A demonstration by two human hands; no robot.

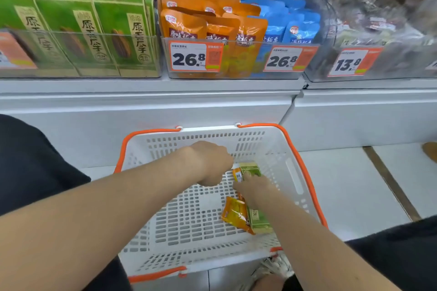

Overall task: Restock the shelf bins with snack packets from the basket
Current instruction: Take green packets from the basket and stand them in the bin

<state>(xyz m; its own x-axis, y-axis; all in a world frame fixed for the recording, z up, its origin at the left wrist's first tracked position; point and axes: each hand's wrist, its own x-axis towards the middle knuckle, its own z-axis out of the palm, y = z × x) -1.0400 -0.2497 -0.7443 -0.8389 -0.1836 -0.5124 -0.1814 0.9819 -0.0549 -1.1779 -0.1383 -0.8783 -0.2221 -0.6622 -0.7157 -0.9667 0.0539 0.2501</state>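
Observation:
A white basket (293,172) with orange handles stands on the floor below the shelf. A green packet (251,171) and an orange packet (234,214) lie side by side at its right side. My right hand (256,190) lies across their middle with fingers curled over them, and both packets show beyond it at either end. My left hand (212,163) reaches in from the left, fingers curled downward at the packets' far end. Its fingertips are hidden. On the shelf above stand bins of green packets (78,30), orange packets (208,23) and blue packets (283,19).
Orange price tags (196,56) hang on the clear bin fronts. A further bin of dark wrapped snacks (378,19) sits at the right. A white cabinet front (165,106) runs below the shelf. My knees frame the basket, and a shoe (272,267) is beside its near edge.

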